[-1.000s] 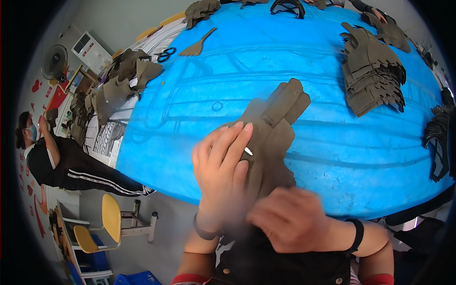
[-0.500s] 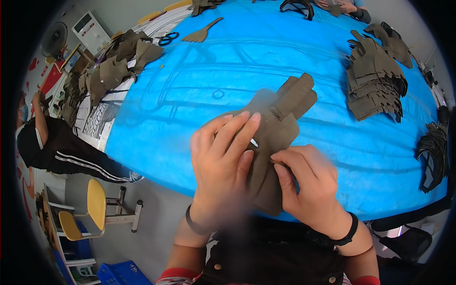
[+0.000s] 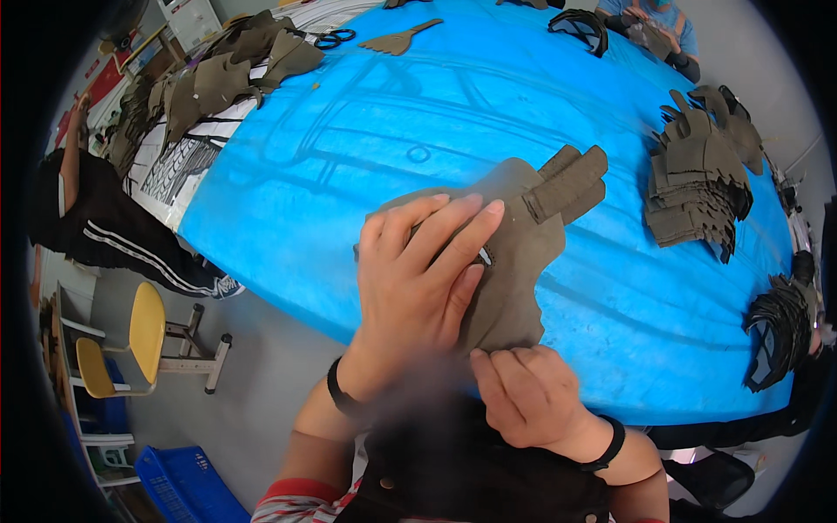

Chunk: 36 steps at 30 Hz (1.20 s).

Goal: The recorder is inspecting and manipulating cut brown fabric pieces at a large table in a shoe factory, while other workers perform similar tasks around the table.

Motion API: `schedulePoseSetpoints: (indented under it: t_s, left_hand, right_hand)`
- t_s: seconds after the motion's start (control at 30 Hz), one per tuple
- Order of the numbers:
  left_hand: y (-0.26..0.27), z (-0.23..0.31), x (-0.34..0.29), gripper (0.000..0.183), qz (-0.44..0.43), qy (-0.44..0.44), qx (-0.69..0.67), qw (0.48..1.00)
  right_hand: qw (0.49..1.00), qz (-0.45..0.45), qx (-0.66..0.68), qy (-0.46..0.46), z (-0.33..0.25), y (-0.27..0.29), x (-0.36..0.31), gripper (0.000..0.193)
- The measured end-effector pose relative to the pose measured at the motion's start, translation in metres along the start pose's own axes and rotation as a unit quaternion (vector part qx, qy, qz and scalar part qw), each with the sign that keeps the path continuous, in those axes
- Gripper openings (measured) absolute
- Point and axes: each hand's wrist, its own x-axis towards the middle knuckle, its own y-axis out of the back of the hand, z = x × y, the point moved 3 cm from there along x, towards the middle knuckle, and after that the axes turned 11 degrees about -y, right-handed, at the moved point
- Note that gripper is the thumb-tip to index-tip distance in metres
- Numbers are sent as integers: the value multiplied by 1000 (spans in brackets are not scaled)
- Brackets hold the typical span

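A brown-grey glove piece (image 3: 514,288) of soft sheet material lies on the blue-covered table in front of me, with finger strips (image 3: 567,183) at its far right end. My left hand (image 3: 414,270) rests flat across it, fingers stretched out and pressing down. A small dark thing with a whitish edge (image 3: 485,255) shows beside its forefinger; most of it is hidden. At the near edge of the piece, my right hand (image 3: 530,394) is closed, pinching the material between thumb and curled fingers.
Stacked glove pieces (image 3: 697,183) lie at the right, with dark gloves (image 3: 776,336) nearer me. Black scissors (image 3: 335,38), a loose cut piece (image 3: 401,37) and a brown pile (image 3: 218,83) are far left. Another person (image 3: 658,30) works opposite. A yellow chair (image 3: 146,331) and blue crate (image 3: 187,488) stand left.
My right hand has moved from the middle of the glove piece down to its near edge. The near part, folded before, now lies spread wider. The whole view has shifted slightly.
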Motion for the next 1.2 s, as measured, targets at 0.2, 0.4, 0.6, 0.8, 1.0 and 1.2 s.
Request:
schedulePoseSetpoints:
  t_s: [0.2,0.4,0.6,0.8,1.0,1.2]
  left_hand:
    - [0,1,3,40,13,-4,-8,1000]
    - [-1,4,5,40,19,-2,-1,1000]
    - [2,1,-1,39,42,3,-17,999]
    - [11,1,-10,27,129,-20,-87,988]
    - [29,21,-15,21,120,-23,-139,983]
    - [29,40,-6,40,96,-7,-151,984]
  right_hand:
    - [986,-118,1,114,-19,-13,-25,18]
    - [990,-36,137,10,-4,7,-16,17]
    - [982,4,158,-105,11,17,2,22]
    - [968,3,167,-186,19,17,15,16]
    - [881,-6,299,-366,43,15,9,8]
    - [860,-14,341,-378,49,13,8,8]
